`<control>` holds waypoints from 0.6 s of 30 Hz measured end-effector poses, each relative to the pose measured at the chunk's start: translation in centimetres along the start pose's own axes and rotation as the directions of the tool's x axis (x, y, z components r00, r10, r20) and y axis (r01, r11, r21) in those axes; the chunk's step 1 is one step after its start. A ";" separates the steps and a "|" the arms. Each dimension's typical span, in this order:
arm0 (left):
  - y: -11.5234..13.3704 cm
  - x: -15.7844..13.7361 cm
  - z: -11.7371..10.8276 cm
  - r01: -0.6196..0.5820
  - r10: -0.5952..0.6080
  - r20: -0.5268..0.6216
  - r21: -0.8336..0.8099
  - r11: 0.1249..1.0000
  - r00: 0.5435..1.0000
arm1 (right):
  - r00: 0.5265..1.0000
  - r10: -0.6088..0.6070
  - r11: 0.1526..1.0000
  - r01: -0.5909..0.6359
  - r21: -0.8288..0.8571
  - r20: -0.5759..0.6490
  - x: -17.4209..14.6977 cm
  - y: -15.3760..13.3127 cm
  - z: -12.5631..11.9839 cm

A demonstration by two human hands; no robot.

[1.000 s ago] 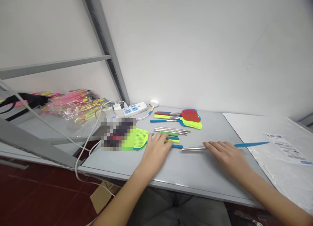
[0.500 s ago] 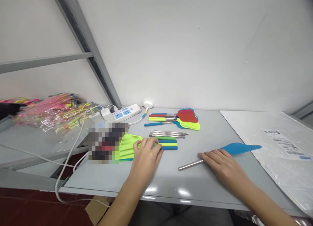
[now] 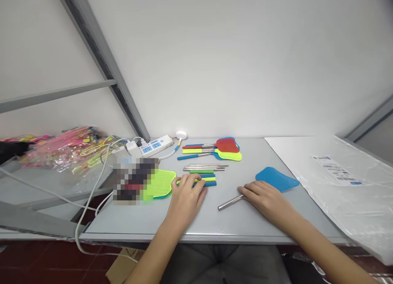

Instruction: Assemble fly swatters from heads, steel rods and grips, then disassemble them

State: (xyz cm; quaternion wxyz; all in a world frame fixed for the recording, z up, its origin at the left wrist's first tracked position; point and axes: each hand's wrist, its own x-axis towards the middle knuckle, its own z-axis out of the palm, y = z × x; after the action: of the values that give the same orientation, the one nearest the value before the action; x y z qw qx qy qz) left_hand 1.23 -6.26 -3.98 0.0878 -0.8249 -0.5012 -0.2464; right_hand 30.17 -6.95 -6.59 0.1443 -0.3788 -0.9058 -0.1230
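Note:
My right hand [image 3: 265,200] is closed around the metal rod [image 3: 230,202] of a fly swatter. The bare rod end points left, and the blue perforated swatter head [image 3: 276,178] shows on the far side of the hand, its face turned up. My left hand [image 3: 186,198] has its fingers bent down over coloured handle sleeves, gripping the near blue handle sleeve [image 3: 210,184]. A yellow sleeve [image 3: 210,179] and a green sleeve [image 3: 201,171] lie just beyond it. Left of that hand rest yellow-green swatter heads [image 3: 164,183], with blue beneath.
Several metal rods [image 3: 208,166] lie behind the sleeves. Farther back are assembled fly swatters, with a red head [image 3: 227,145] on top. A power strip [image 3: 158,146] with cables stands at the left, near bagged colourful items [image 3: 70,148]. White plastic sheeting [image 3: 310,153] covers the right side.
My right hand has turned the blue swatter, so its head shows its face instead of its edge. My left hand stays at the sleeves. The camera view has shifted slightly.

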 end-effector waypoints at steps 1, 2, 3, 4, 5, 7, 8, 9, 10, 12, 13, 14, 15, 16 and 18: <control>0.5 -0.1 -0.2 -0.016 0.016 -0.017 -0.015 1.000 1.000 | 1.000 0.006 1.000 -0.006 -0.019 -0.004 0.0 -0.2 -0.1; 1.1 -0.2 -0.4 -0.028 0.027 -0.036 -0.033 0.999 0.999 | 1.000 0.009 0.999 -0.009 -0.036 -0.011 0.1 -0.4 -0.2; 1.9 -0.3 -0.6 -0.040 0.037 -0.052 -0.050 0.998 0.998 | 1.000 0.010 0.999 -0.011 -0.049 -0.022 0.1 -0.7 -0.2; 2.9 -0.5 -0.8 -0.047 0.044 -0.057 -0.061 0.997 0.997 | 0.999 0.009 0.998 -0.011 -0.059 -0.034 0.1 -1.2 -0.3; 3.9 -0.8 -0.9 -0.054 0.051 -0.048 -0.062 0.997 0.998 | 0.999 0.007 0.998 -0.010 -0.065 -0.047 0.2 -1.7 -0.4; 6.1 -1.4 -1.1 -0.070 0.070 0.010 -0.029 0.997 0.997 | 0.997 0.005 0.998 -0.010 -0.068 -0.076 0.4 -3.1 -0.8; 7.1 -1.8 -1.2 -0.081 0.080 0.048 -0.001 0.997 0.996 | 0.996 0.005 0.998 -0.011 -0.067 -0.091 0.5 -3.9 -1.3; 7.9 -2.1 -1.2 -0.088 0.085 0.083 0.029 0.996 0.993 | 0.994 0.007 0.998 -0.013 -0.061 -0.107 0.6 -4.6 -1.8; 8.4 -2.4 -1.3 -0.090 0.084 0.112 0.054 0.994 0.990 | 0.992 0.009 0.999 -0.015 -0.051 -0.123 0.7 -5.1 -2.5; 8.7 -2.9 -1.6 -0.081 0.067 0.155 0.087 0.993 0.986 | 0.984 0.057 0.997 -0.064 -0.035 -0.167 0.5 -5.5 -4.2; 8.5 -3.2 -1.9 -0.075 0.059 0.166 0.096 0.993 0.984 | 0.974 0.114 0.992 -0.121 -0.027 -0.193 0.2 -5.2 -5.1; 8.0 -3.3 -2.3 -0.076 0.058 0.169 0.101 0.992 0.984 | 0.956 0.192 0.980 -0.199 -0.011 -0.221 -0.3 -4.7 -5.9; 7.4 -3.5 -2.8 -0.085 0.067 0.166 0.107 0.991 0.984 | 0.926 0.290 0.956 -0.293 0.022 -0.243 -0.9 -4.1 -6.5; 6.7 -3.7 -3.2 -0.100 0.081 0.157 0.113 0.989 0.984 | 0.888 0.390 0.921 -0.380 0.089 -0.242 -1.5 -3.3 -6.9; 5.5 -4.1 -4.0 -0.134 0.116 0.141 0.127 0.983 0.983 | 0.811 0.569 0.797 -0.501 0.337 -0.140 -2.7 -2.0 -7.2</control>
State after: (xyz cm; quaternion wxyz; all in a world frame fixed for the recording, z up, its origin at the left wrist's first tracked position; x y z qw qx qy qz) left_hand 3.20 -13.67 -2.01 0.1254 -0.8614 -0.4688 -0.1500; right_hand 31.76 -12.40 -1.12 0.3316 -0.5787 -0.7450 0.0108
